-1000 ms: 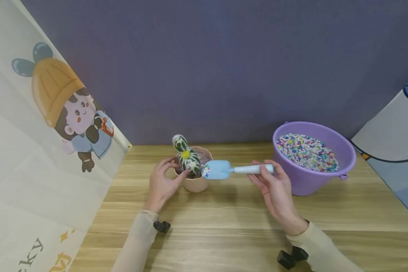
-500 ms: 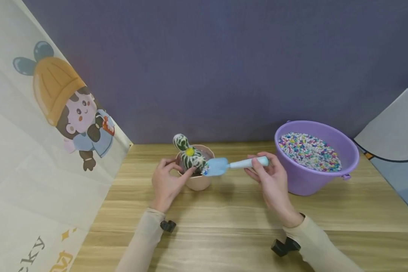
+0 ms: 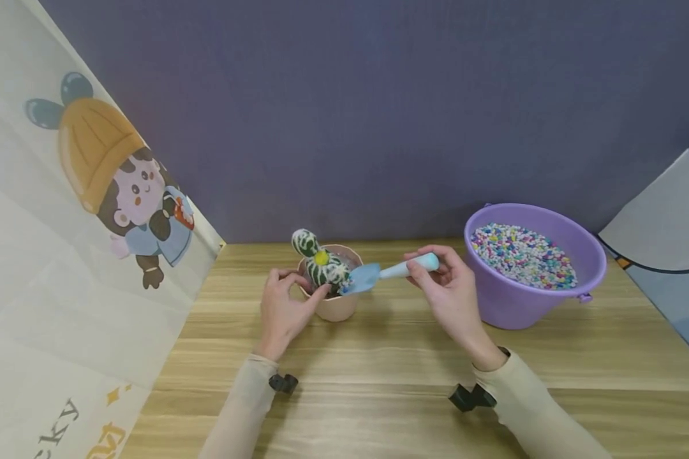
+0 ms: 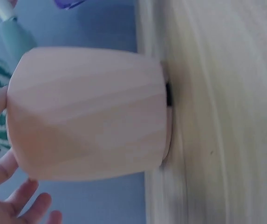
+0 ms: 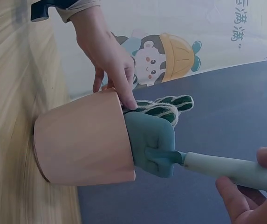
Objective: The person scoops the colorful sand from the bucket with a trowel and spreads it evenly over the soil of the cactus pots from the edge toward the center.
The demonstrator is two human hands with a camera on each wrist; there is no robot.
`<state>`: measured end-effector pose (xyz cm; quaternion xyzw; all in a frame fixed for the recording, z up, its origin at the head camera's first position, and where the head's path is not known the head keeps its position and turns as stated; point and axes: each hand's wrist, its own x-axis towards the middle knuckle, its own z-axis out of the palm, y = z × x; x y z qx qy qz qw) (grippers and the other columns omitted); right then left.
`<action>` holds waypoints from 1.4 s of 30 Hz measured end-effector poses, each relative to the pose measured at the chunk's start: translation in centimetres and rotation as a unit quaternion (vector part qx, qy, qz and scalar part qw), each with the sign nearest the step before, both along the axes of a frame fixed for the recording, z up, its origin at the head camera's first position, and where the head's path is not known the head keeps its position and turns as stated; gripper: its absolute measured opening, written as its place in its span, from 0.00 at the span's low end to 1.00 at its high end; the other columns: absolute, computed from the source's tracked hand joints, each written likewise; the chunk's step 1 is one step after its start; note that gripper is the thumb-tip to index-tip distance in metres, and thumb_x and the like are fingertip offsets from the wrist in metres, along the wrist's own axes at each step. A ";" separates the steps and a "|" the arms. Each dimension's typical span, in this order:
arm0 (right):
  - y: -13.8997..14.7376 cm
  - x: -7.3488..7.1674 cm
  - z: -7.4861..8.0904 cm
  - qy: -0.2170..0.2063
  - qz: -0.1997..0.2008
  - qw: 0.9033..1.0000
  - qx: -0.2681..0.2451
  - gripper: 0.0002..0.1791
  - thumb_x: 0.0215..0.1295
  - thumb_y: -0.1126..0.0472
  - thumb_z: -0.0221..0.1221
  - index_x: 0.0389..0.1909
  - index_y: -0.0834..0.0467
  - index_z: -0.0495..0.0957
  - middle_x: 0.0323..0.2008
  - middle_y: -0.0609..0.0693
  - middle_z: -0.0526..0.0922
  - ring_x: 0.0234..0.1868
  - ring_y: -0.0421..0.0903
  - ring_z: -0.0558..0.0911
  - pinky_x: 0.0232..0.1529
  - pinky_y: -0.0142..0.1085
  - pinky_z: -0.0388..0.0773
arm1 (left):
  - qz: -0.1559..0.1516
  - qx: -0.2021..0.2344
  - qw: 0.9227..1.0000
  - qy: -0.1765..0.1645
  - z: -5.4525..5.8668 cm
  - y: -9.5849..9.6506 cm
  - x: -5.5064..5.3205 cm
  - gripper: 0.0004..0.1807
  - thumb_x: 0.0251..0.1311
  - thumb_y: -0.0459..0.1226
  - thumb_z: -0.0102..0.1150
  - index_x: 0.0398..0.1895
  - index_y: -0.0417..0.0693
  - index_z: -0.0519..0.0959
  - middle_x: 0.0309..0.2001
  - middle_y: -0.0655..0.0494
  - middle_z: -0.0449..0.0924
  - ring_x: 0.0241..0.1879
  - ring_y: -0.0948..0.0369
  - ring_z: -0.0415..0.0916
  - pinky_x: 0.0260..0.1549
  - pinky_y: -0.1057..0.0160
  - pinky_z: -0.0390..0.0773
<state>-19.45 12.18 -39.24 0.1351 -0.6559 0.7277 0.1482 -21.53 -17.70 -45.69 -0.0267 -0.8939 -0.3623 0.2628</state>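
A toy cactus [image 3: 328,270], green with white stripes and a yellow flower, leans left in a pinkish flowerpot [image 3: 335,310] on the table. My left hand [image 3: 285,313] is at the pot's left rim, thumb and forefinger round the cactus's base; in the left wrist view the other fingers [image 4: 34,208] are beside the pot's outside. My right hand [image 3: 452,301] grips the pale handle of a light blue hand trowel [image 3: 364,278]. Its blade tips down over the pot's right rim, with small coloured beads [image 3: 344,285] at the tip beside the cactus.
A purple bucket [image 3: 508,312] with many coloured beads [image 3: 522,256] stands on the right, close to my right hand. The wooden table [image 3: 373,395] meets a dark blue panel [image 3: 344,127] at the back. A printed white panel [image 3: 63,274] borders the left side.
My right hand has moved left and slightly up, and the trowel has tilted so its blade dips into the pot. My left hand has shifted slightly right and stays at the cactus.
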 end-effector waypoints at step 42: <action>-0.6 0.8 1.7 0.078 -0.068 0.993 0.054 0.14 0.67 0.74 0.68 0.52 0.68 0.81 0.43 0.45 0.93 0.36 0.36 0.89 0.35 0.26 0.86 | -0.016 -0.038 0.997 -0.062 0.2 0.3 0.5 0.35 0.39 0.70 0.81 0.31 0.55 0.77 0.61 0.50 0.75 0.63 0.47 0.76 0.62 0.46 0.81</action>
